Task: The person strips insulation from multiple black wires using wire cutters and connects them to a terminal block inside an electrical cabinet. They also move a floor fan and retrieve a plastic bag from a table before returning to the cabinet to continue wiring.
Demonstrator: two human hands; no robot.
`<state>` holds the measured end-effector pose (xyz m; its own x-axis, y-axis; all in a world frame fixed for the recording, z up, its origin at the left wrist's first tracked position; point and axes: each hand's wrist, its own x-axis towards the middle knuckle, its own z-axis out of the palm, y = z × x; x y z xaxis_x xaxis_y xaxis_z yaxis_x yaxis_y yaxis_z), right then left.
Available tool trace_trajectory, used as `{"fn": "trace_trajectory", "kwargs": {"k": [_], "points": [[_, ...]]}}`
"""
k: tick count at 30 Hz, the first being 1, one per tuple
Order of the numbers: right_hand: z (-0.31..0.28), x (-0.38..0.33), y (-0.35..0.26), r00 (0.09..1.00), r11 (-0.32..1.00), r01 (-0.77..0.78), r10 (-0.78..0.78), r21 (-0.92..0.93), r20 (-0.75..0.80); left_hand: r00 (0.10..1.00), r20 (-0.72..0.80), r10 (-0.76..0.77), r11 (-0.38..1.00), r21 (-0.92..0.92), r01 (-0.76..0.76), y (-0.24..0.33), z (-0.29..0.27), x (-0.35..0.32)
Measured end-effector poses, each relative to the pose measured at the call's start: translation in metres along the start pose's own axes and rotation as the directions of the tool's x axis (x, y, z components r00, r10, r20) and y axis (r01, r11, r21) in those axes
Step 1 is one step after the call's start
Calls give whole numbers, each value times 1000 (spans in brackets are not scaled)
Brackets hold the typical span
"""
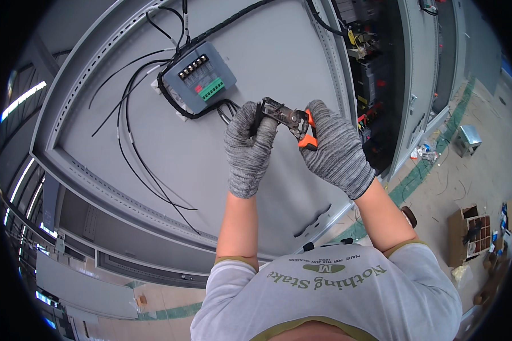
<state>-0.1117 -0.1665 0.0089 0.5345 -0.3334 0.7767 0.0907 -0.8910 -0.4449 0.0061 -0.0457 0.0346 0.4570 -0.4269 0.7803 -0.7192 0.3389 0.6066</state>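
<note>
My right hand (337, 149), in a grey knit glove, grips the orange handles of a black wire stripper (287, 117). My left hand (249, 146), also gloved, pinches a black wire (257, 118) at the tool's jaws. Both hands are raised in front of a grey cabinet door (170, 153). A grey device (199, 78) with a black terminal row and a green connector block is mounted on the door, up and left of my hands. Several black wires (132, 153) hang loose from it across the door.
The open cabinet (375, 74) with components and wiring stands to the right of the door. On the floor at right lie a cardboard box (471, 232) of parts, a small metal stool (467, 138) and scraps.
</note>
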Motion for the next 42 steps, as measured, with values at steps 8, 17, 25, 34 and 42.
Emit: {"fn": "trace_trajectory", "kwargs": {"k": [8,17,25,34,42], "points": [[0,0,-1,978,991,-128,120,34,172,999,-13,-35,998,47,35,3,-1,0],[6,2,1,960,980,-195,197,-29,200,999,5,-39,997,73,39,0,0,2],[-8,1,10,798,485,-547,56,682,600,995,78,-66,994,95,59,11,-1,6],[-39,6,36,971,682,-10,182,731,-156,989,106,-102,981,178,82,5,5,-2],[-8,36,-13,975,855,221,-202,470,-93,978,205,-29,1000,10,28,-21,-25,1]]}}
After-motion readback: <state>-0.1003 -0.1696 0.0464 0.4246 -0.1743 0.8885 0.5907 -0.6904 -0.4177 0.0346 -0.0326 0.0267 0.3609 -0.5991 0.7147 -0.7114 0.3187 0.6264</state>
